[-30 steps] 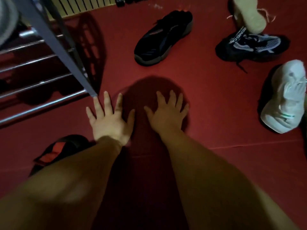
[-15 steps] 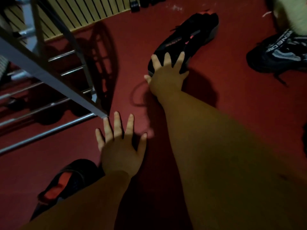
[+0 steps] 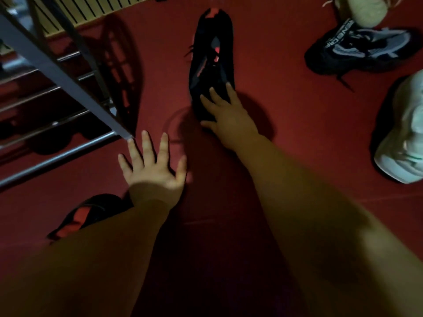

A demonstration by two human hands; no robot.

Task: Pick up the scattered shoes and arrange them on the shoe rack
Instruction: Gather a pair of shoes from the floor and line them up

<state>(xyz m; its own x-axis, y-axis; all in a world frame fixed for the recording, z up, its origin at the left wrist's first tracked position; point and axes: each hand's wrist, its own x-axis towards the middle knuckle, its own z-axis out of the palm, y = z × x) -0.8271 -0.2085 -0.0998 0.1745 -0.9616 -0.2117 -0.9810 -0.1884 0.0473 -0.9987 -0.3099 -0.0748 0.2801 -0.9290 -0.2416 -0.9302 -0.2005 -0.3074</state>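
A black shoe with red accents lies on the red floor, pointing straight away from me. My right hand holds its near end, fingers on top and thumb at the near side. My left hand rests flat on the floor with fingers spread, just in front of the metal shoe rack at the left. A second black and red shoe lies under my left forearm, partly hidden.
A dark sneaker with grey panels lies at the upper right, with a beige shoe sole-up behind it. A white sneaker lies at the right edge. A slatted wooden panel runs along the back left.
My right hand reached forward from the floor onto the black shoe, which has turned from a diagonal to pointing straight away. My left hand stayed flat on the floor.
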